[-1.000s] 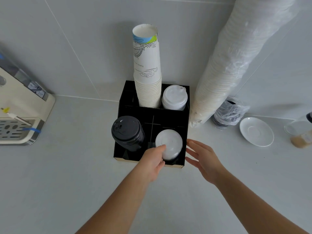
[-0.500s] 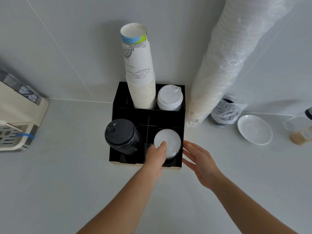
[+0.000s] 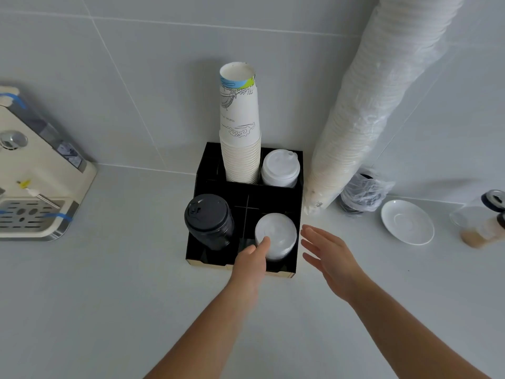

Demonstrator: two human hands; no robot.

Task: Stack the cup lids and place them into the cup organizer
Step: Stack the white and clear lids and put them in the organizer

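Fingers (image 3: 263,242) of left hand (image 3: 251,259) pressed on clear lids (image 3: 276,236); right hand (image 3: 328,258) flat, spread, beside organizer (image 3: 296,192). Three lid stacks.

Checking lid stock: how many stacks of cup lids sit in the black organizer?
3. A black stack front-left, a clear stack front-right under the left hand, and a white stack back-right beside the paper cups. Other compartments are partly hidden.

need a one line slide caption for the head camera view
Left hand presses clear lids into the black organizer; right hand open beside it.
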